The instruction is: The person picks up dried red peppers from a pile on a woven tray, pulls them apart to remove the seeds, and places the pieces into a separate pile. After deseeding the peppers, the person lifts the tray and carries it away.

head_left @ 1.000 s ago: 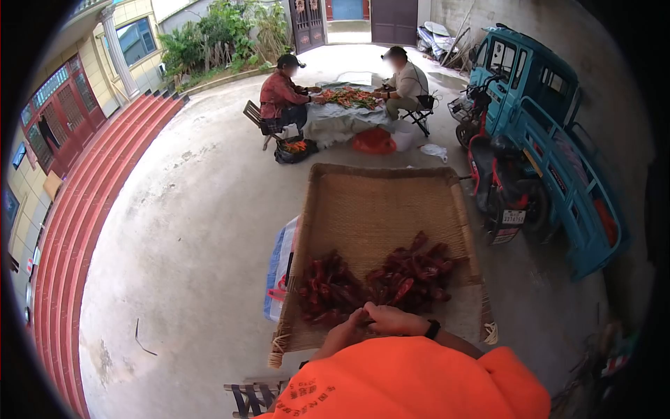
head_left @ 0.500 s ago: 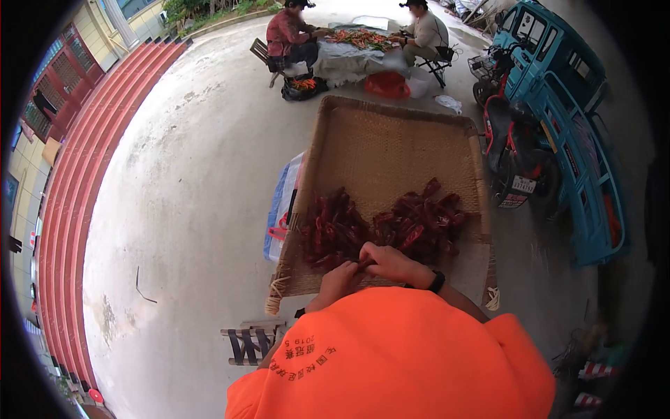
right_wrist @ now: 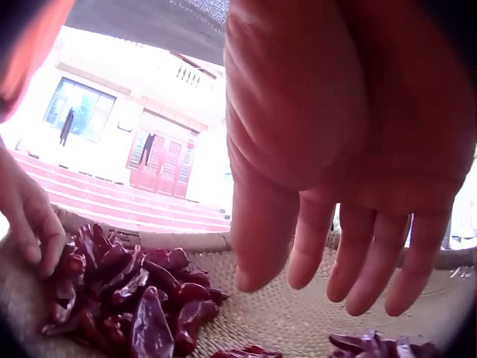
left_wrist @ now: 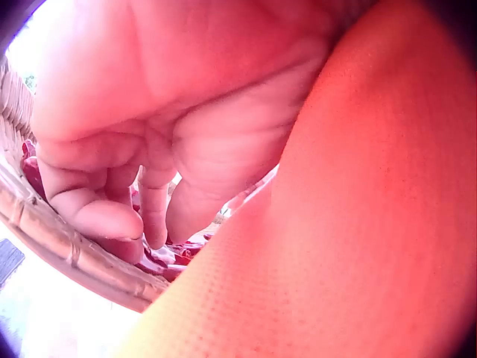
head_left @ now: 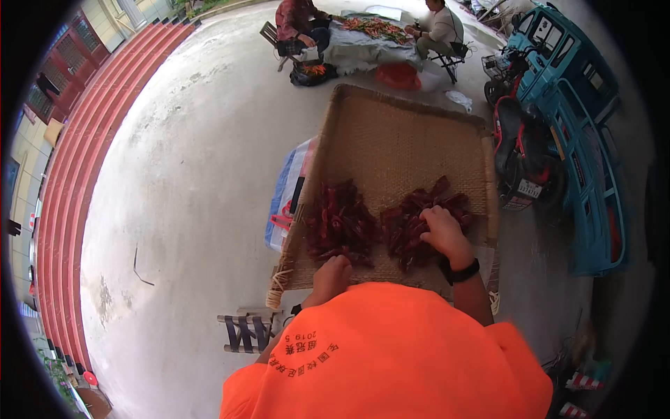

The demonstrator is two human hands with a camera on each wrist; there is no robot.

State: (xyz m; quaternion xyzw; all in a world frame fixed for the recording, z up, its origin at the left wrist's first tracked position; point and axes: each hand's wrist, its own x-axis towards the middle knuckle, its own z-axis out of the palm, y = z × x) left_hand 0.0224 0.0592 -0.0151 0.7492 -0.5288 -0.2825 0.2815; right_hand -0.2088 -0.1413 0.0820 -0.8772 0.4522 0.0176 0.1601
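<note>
Two heaps of dark red dried chili peppers lie on a woven bamboo tray [head_left: 412, 143]. My left hand [head_left: 332, 276] is at the near edge of the left heap [head_left: 342, 216], its fingers bent loosely downward. In the left wrist view, the fingertips reach down close to the peppers, and nothing shows gripped between them. Over the right heap [head_left: 403, 234] is my right hand [head_left: 448, 237]. The right wrist view has its fingers [right_wrist: 358, 261] hanging relaxed and nearly straight above the weave, holding nothing.
Beyond the tray, two people sit at a covered table [head_left: 356, 52] heaped with red and green peppers. A blue three-wheeled truck [head_left: 579, 160] and a red motorbike [head_left: 513, 133] stand at right. Red steps [head_left: 105, 133] run along the left. A folding stool [head_left: 246, 332] is near my left side.
My hands were together at the tray's near side and have parted. The right moved right and forward over the right heap; the left stayed by the left heap. The head view tilted downward.
</note>
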